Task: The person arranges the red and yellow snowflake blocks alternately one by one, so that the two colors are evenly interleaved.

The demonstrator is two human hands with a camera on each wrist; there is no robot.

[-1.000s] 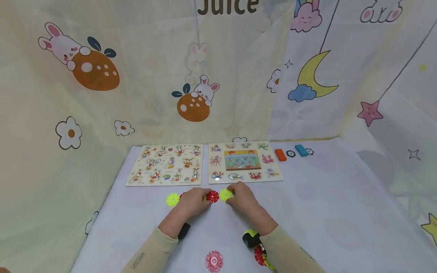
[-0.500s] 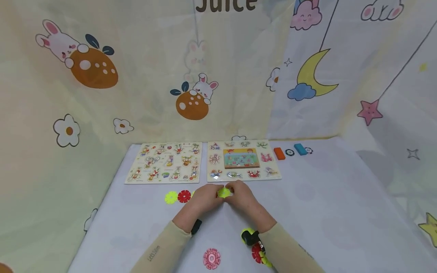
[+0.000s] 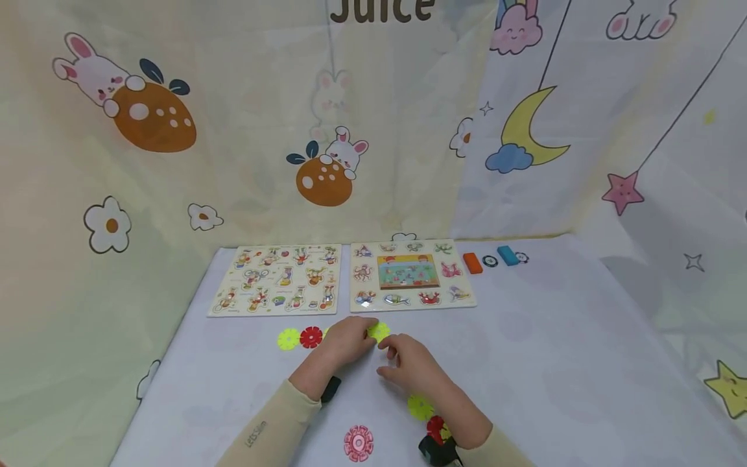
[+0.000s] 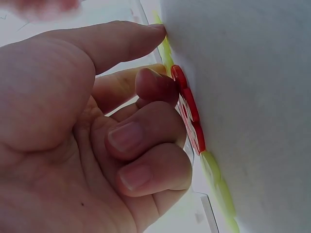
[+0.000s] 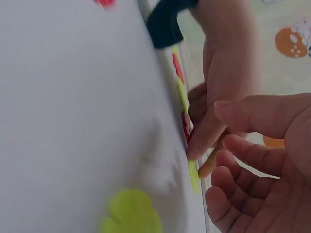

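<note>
A row of flower-shaped plastic discs lies on the white cloth, a yellow-green disc (image 3: 288, 339) and a red disc (image 3: 311, 337) at its left end. My left hand (image 3: 349, 340) covers the middle of the row. Its thumb and index finger pinch the yellow-green disc (image 3: 380, 331) at the right end; another red disc (image 4: 192, 111) sits beside the curled fingers in the left wrist view. My right hand (image 3: 414, 366) hovers just right of the row, fingers loosely bent around nothing. Below it lie a loose yellow-green disc (image 3: 420, 407) and a red disc (image 3: 435, 428), partly hidden by the wrist.
Two picture puzzle boards, the left board (image 3: 274, 280) and the right board (image 3: 413, 301), lie behind the row. An orange block (image 3: 473, 263), a blue block (image 3: 508, 255) and small wheel-like rings are at the back right. A pinkish-red disc (image 3: 358, 443) lies near the front.
My left hand moved right along the row to the end yellow-green disc. My right hand let go of that disc and drew back toward me, its fingers apart.
</note>
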